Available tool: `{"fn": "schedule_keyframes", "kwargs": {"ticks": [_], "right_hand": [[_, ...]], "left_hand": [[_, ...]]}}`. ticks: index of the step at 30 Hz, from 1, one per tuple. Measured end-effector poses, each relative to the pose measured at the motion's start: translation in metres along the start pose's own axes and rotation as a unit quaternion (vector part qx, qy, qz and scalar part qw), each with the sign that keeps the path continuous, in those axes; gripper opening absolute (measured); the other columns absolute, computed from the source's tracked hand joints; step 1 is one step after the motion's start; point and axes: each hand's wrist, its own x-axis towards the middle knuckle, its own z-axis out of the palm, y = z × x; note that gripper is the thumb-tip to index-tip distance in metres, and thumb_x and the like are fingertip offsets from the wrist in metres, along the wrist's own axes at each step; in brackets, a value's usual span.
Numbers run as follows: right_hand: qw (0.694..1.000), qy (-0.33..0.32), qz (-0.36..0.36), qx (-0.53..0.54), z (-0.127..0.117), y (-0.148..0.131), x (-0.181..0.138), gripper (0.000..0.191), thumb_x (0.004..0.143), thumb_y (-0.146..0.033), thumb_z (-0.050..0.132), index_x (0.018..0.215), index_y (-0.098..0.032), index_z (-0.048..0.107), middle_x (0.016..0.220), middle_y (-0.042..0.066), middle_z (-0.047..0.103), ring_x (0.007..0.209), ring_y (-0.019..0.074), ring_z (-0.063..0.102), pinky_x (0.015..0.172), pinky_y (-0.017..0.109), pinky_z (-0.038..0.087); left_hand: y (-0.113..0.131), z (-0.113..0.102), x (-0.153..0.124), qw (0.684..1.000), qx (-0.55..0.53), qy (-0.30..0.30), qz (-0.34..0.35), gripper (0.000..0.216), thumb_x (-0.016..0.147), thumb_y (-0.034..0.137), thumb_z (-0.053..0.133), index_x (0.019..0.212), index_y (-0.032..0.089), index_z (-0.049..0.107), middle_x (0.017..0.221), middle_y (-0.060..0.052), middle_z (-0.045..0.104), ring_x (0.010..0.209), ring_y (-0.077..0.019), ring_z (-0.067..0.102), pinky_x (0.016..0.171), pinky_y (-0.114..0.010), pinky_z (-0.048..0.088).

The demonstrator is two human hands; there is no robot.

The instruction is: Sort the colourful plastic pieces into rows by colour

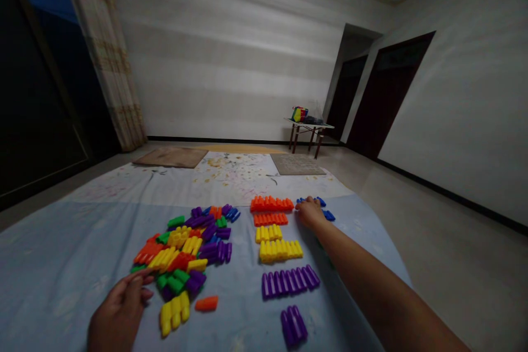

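Head view. Orange pieces (272, 204), yellow pieces (280, 251) and purple pieces (291, 280) lie in single-colour rows right of centre on the blue cloth (237, 280); the mixed pile (181, 247) at left appears ungrouped. The purple pieces' long axes run away from me, far ends leaning slightly left. My right hand (311, 212), fingers curled, is at the blue pieces (329, 215), beyond the rows; my left hand (119, 308), fingers partly bent, meets the pile's near edge. I cannot tell whether either grips anything.
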Motion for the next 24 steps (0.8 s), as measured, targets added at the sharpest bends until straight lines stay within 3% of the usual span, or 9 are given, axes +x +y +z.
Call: {"fn": "schedule_keyframes", "kwargs": {"ticks": [8,13,16,18,21,24], "right_hand": [[1.000,-0.012,-0.004,-0.013,0.005,0.004,-0.004,0.032,0.081,-0.010,0.042,0.097,-0.022,0.068,0.101,0.014,0.066,0.107,0.0312,0.044,0.082,0.042,0.027],[1.000,0.024,-0.016,0.008,-0.007,-0.007,-0.011,0.033,0.081,-0.012,0.043,0.104,-0.021,0.066,0.106,0.013,0.065,0.107,0.0300,0.044,0.083,0.043,0.029],[0.996,0.064,-0.048,0.033,-0.022,-0.037,-0.019,0.034,0.085,-0.017,0.043,0.114,-0.022,0.061,0.117,0.011,0.060,0.111,0.0274,0.042,0.086,0.041,0.031],[0.987,0.090,-0.107,0.081,-0.029,-0.069,-0.026,0.033,0.086,-0.019,0.043,0.115,-0.024,0.059,0.118,0.008,0.060,0.111,0.0241,0.043,0.088,0.038,0.033],[0.940,0.125,-0.230,0.220,-0.035,-0.123,-0.038,0.029,0.085,-0.020,0.048,0.111,-0.023,0.061,0.112,0.007,0.062,0.106,0.0213,0.048,0.090,0.036,0.036],[0.912,0.112,-0.273,0.285,-0.038,-0.172,-0.044,0.029,0.083,-0.027,0.053,0.110,-0.022,0.061,0.112,0.007,0.061,0.106,0.0202,0.050,0.092,0.035,0.037]], "left_hand": [[-0.011,0.004,0.005,0.999,-0.032,0.002,0.011,0.046,0.061,0.055,0.048,0.085,0.019,0.061,0.068,-0.001,0.062,0.057,-0.0157,0.054,0.047,-0.025,0.042],[-0.016,0.006,0.007,0.999,-0.033,0.000,0.021,0.044,0.064,0.054,0.047,0.085,0.018,0.062,0.069,-0.002,0.062,0.057,-0.0158,0.054,0.046,-0.025,0.042],[-0.017,0.006,0.006,0.999,-0.043,-0.002,0.029,0.043,0.065,0.053,0.047,0.085,0.018,0.062,0.068,-0.002,0.062,0.056,-0.0157,0.053,0.046,-0.025,0.042],[-0.017,0.007,0.006,0.999,-0.044,-0.001,0.033,0.042,0.066,0.052,0.047,0.085,0.018,0.061,0.068,-0.002,0.061,0.056,-0.0159,0.053,0.047,-0.026,0.042],[-0.017,0.007,0.004,0.998,-0.040,0.002,0.038,0.041,0.069,0.051,0.045,0.086,0.018,0.061,0.068,-0.002,0.061,0.058,-0.0168,0.054,0.051,-0.027,0.044],[-0.019,0.006,0.002,0.998,-0.036,0.011,0.052,0.038,0.072,0.048,0.043,0.088,0.019,0.060,0.074,-0.004,0.062,0.065,-0.0186,0.057,0.059,-0.031,0.048]]}}
